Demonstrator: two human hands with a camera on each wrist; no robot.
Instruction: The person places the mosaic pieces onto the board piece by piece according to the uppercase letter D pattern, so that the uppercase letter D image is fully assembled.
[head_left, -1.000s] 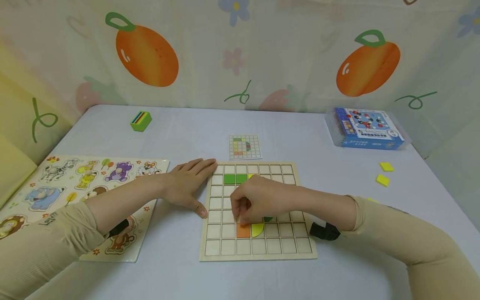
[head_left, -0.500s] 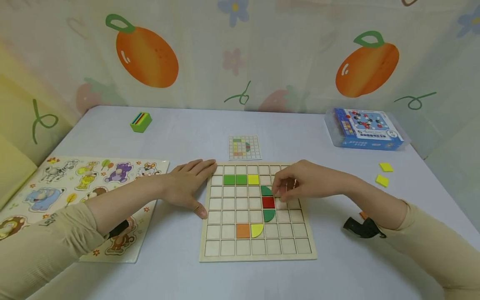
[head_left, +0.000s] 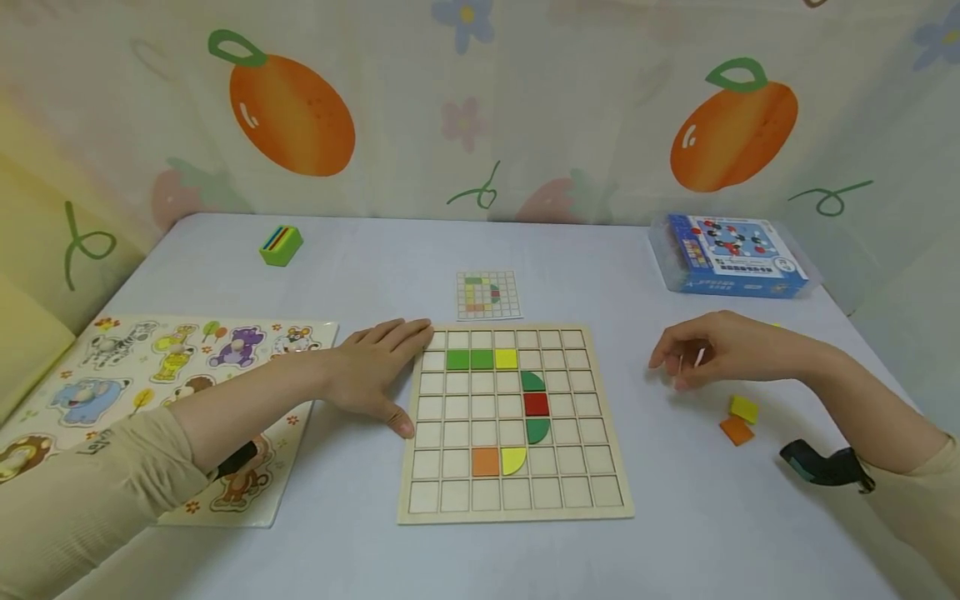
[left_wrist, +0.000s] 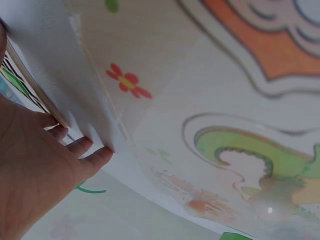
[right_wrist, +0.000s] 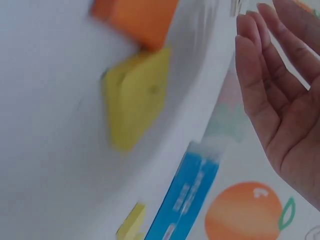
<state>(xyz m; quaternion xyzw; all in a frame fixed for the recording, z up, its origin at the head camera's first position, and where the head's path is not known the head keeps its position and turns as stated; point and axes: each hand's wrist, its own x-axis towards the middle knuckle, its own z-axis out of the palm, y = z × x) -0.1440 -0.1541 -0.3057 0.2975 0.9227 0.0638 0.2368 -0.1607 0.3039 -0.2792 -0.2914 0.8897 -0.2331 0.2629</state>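
A wooden grid board [head_left: 516, 493] lies in the middle of the table. Set in its cells are two green squares [head_left: 470, 359], a yellow square [head_left: 506, 359], two green quarter-round tiles [head_left: 533, 382], a red square [head_left: 536, 405], an orange square [head_left: 485, 462] and a yellow quarter-round tile [head_left: 513, 461]. My left hand [head_left: 375, 375] rests along the board's upper left edge with fingers spread. Over the table to the right of the board is my right hand [head_left: 727, 346], fingers loosely bent, holding nothing. Near it lie a loose yellow tile [head_left: 744, 408] and an orange tile [head_left: 737, 431].
A small printed pattern card [head_left: 488, 295] lies behind the board. To the left is an animal knob puzzle [head_left: 300, 425], partly under my left forearm. A green block [head_left: 281, 247] stands at the back left, a blue box [head_left: 738, 257] at the back right.
My right hand has left the orange square on the board and moved right, off the board to beside the loose tiles. The left hand stays where it was.
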